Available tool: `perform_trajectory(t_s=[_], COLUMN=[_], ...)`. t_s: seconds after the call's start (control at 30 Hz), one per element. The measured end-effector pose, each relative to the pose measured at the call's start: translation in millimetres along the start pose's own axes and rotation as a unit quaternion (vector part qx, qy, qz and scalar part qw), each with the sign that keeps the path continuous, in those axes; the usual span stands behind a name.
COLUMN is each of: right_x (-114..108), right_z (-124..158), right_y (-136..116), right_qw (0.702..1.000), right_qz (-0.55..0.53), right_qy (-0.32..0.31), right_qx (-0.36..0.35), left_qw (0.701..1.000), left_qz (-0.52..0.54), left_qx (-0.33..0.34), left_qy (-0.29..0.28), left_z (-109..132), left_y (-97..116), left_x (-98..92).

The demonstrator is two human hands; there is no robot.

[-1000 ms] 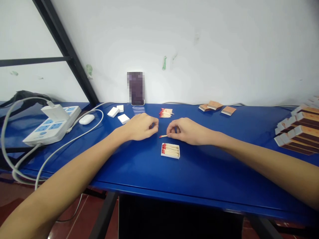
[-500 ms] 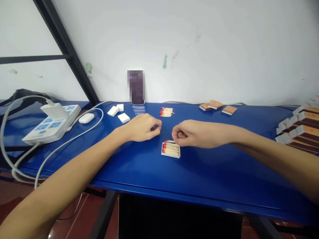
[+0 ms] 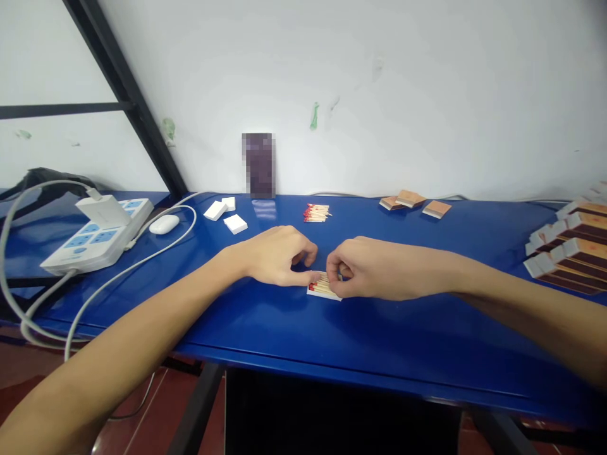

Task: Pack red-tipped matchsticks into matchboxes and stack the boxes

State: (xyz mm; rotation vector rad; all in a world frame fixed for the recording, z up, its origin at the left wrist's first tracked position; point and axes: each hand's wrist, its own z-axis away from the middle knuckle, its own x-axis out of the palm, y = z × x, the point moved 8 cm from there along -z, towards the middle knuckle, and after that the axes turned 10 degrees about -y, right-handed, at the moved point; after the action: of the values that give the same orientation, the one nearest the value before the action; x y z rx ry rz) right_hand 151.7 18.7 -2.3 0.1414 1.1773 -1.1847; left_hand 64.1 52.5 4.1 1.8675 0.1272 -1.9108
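Observation:
An open white match tray full of red-tipped matches lies on the blue table, partly hidden by my fingers. My left hand is curled, its thumb and fingertips pressed against the tray's left end. My right hand is closed in a pinch over the tray's right part, its fingertips on the matches. The two hands nearly meet above the tray. A small loose pile of matches lies farther back.
Three empty white trays lie at back left, brown box sleeves at back right. Stacked matchboxes fill the right edge. A power strip with cables, an earbud case and a phone against the wall.
My right hand carried a single match from the table to the tray and now pinches over it. My left hand slid right and down to the tray's left end.

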Motion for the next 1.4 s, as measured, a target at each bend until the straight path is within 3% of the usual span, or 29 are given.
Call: perform_trajectory(t_s=[0.27, 0.57, 1.2, 1.4], right_x=[-10, -8, -6, -15], right_z=[-1, -6, -7, -8], right_y=[9, 10, 14, 22], right_qw=[1.0, 1.0, 1.0, 1.0], right_qz=[0.009, -0.005, -0.022, -0.006], right_qy=[0.004, -0.003, -0.02, -0.003], right_qx=[0.03, -0.008, -0.009, 0.009], left_qw=[0.999, 0.998, 0.995, 0.995], left_qz=[0.029, 0.061, 0.084, 0.087], left_qx=[-0.018, -0.021, -0.023, -0.047], left_qy=[-0.019, -0.025, -0.048, -0.023], left_z=[0, 0, -2, -4], left_y=[-2, -4, -5, -9], left_x=[2.5, 4.5, 10.0, 8.7])
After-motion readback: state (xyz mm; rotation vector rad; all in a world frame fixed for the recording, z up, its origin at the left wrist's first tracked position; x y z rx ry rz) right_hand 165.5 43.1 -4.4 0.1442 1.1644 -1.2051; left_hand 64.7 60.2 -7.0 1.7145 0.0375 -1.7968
